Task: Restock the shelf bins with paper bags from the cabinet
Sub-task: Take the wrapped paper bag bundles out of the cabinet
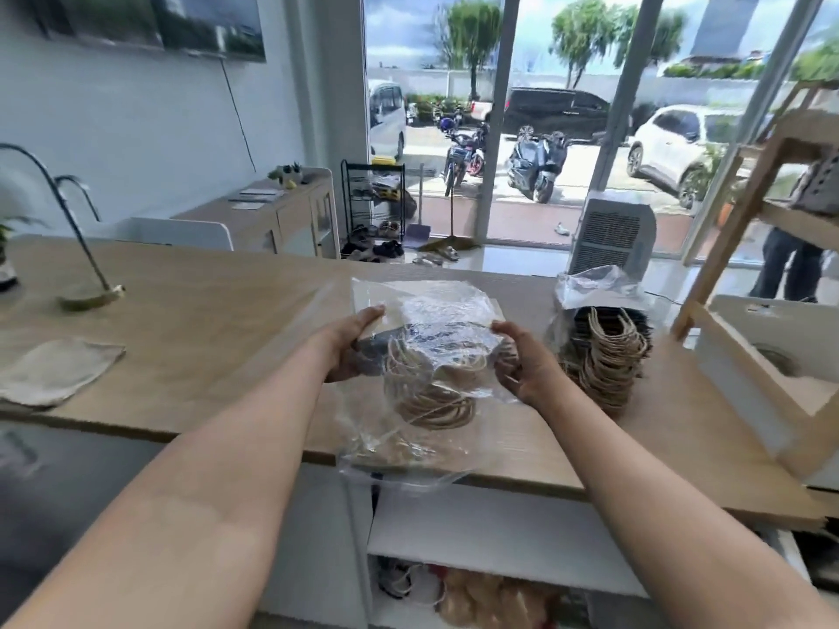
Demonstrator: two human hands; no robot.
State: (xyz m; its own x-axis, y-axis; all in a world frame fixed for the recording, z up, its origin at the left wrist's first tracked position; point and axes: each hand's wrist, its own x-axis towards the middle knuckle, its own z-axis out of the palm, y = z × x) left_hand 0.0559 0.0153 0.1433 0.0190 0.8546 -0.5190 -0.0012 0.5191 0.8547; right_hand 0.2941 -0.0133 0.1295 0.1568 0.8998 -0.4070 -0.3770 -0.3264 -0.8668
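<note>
- A folded cloth [54,372] lies at the left end of the wooden surface [218,320], well apart from the work.
- The left hand [352,351] holds the left edge of a clear plastic wrapper [426,320], fingers [370,316] curled around it and the dark bags inside.
- The bundle of paper bags [431,383] sits just above the front of the surface, between both hands, rope handles bunched toward the person.
- The bundle looks light but floppy; the film is likely slippery, so a hold on the stiff bag stack itself seems safer than on loose plastic.
- The right hand [522,360] pinches the wrapper's right side, fingers closed on the film.
- A second bundle [604,351], partly unwrapped, rests on the surface just beside it.
- A wooden shelf [744,211] stands at far right.
</note>
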